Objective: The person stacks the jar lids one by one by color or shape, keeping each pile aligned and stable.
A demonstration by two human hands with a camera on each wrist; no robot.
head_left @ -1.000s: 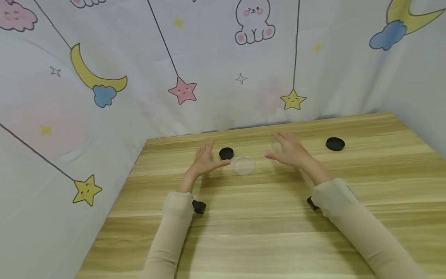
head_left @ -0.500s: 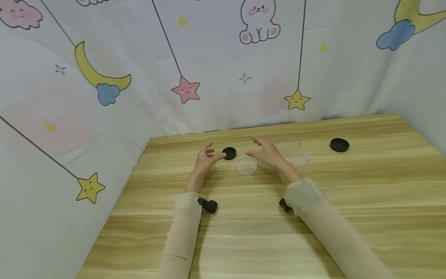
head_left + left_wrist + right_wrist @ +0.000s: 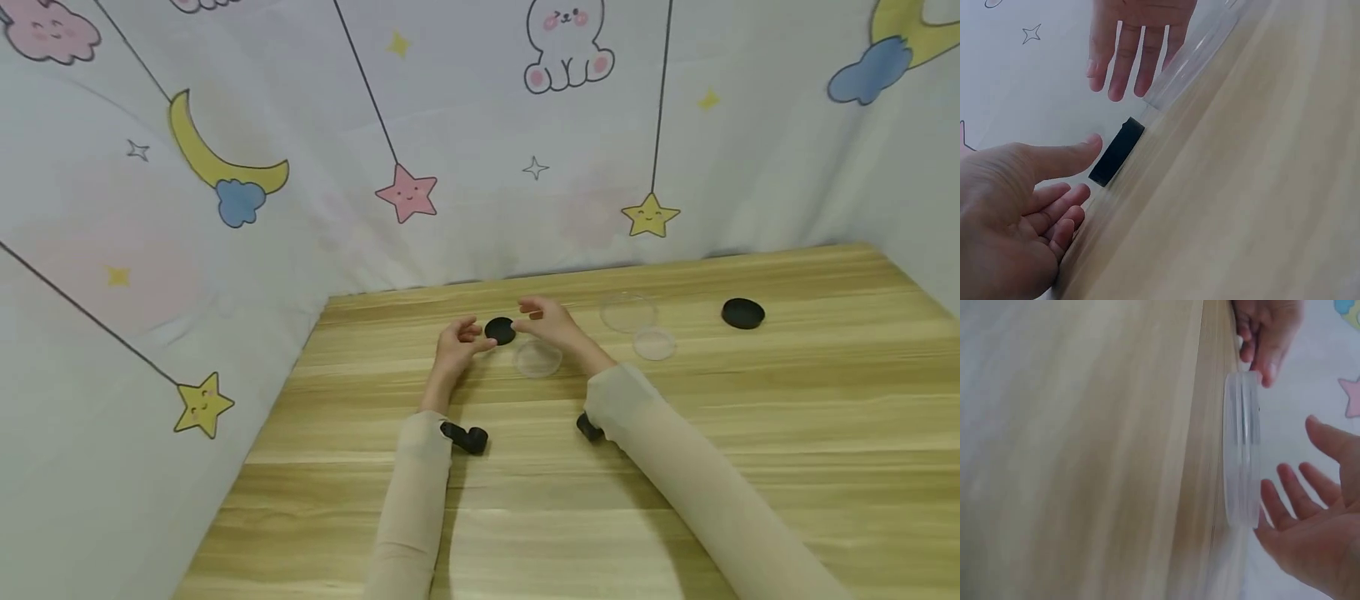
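A small black round lid lies flat near the back of the table, between my two hands. Just left of it is my left hand, thumb stretched toward its edge and fingers loosely bent, holding nothing. In the left wrist view the thumb tip comes close to the black lid. My right hand reaches in from the other side, also holding nothing. In the right wrist view its fingers are spread behind a clear shallow round container. From the head view, this clear container sits just in front of the black lid.
Farther right on the table stand a large clear round piece and a smaller clear disc. Beyond them is a second black round lid. A cartoon-printed white curtain hangs along the table's back edge.
My right hand has moved left from beside the large clear piece, uncovering it and the smaller clear disc. My left hand's spread fingers have drawn in beside the black lid.
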